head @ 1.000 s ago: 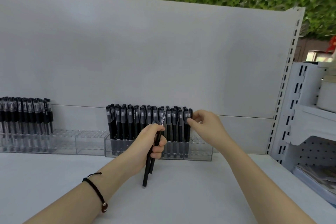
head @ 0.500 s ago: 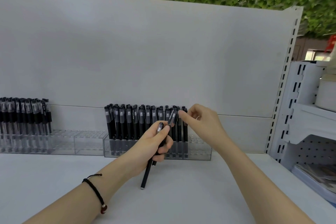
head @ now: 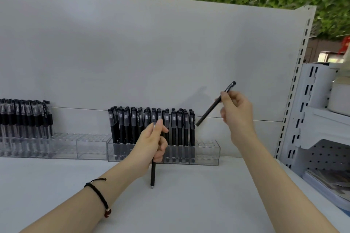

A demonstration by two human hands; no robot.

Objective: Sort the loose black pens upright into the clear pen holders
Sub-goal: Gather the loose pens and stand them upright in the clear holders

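Fingers of right hand (head: 236, 111) pinch tilted black pen (head: 208, 112) above clear holder (head: 207, 152); left hand (head: 151, 143) clamps second pen (head: 152, 174) upright.

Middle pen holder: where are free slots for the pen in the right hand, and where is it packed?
Free: right end of the middle holder, past its last pen; right part of the left holder, next to it. Packed: the pen row behind the left hand.

Black pen (head: 209, 111) tilted in air, second pen (head: 152, 174) upright before clear holder (head: 207, 152) mostly filled with standing pens (head: 173, 134)
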